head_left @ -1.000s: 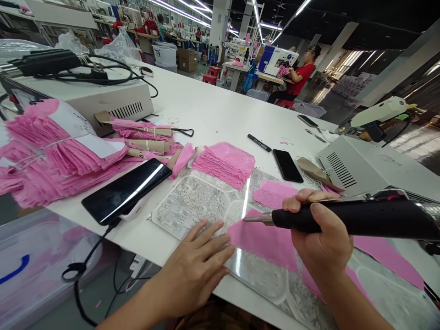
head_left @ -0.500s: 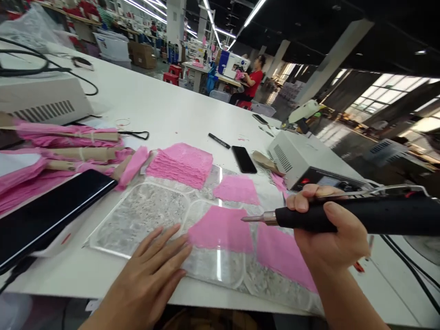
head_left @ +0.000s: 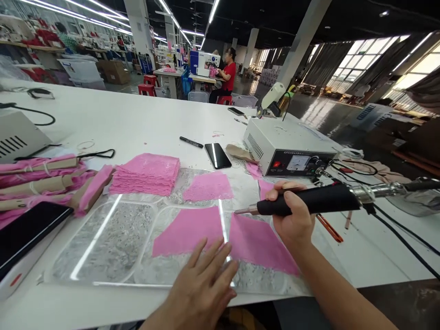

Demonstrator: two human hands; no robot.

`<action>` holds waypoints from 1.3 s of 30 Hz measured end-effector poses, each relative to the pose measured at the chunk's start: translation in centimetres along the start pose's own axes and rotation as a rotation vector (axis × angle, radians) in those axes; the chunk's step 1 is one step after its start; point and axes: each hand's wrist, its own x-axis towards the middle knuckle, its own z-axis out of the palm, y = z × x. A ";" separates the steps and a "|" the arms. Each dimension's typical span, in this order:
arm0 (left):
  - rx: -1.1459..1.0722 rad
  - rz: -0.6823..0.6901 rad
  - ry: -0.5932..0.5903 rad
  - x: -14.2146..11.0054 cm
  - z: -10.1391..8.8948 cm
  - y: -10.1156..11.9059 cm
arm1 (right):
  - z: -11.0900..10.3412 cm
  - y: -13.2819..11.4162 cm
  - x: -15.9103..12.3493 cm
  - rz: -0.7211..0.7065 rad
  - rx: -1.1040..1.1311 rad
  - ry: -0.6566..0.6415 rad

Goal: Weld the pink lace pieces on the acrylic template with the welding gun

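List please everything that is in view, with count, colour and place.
Work table: 1, white, foreground
Marbled board: 1, grey, near table edge
Flat fabric pieces: at least 3, pink, on board
Fabric stack: 1, pink, board's far edge
Tied bundles: several, pink and brown, left
Smartphones: 3, black, left, centre, far side
Marker pen: 1, black, centre
Power units: 2, pale grey, left and right
Slim tool: 1, orange, right
Sewing machine: nearest 1, blue-white, background; others uncountable
Stools: at least 3, red, background
Handheld tool: 1, black, in right hand
Right hand: 1, bare, above board
Left hand: 1, bare, board's near edge
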 end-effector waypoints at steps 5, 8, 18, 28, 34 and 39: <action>0.013 0.025 -0.076 0.7 0.9 0.0 | -0.2 0.4 0.1 -0.013 0.026 -0.046; 0.006 0.031 -0.082 0.6 1.0 -0.2 | -0.3 0.4 0.3 -0.027 0.019 -0.048; -0.045 0.049 -0.037 0.2 1.0 -0.6 | -0.8 -1.2 1.0 -0.017 0.009 0.104; -0.061 0.016 -0.088 0.2 0.9 -0.3 | -0.2 0.0 0.5 0.043 0.005 0.032; -0.052 0.021 -0.066 0.2 1.0 -0.4 | -0.1 0.2 0.4 0.041 -0.014 0.017; -0.057 0.003 -0.066 0.1 1.1 -0.3 | -0.2 0.2 0.3 0.046 -0.024 0.001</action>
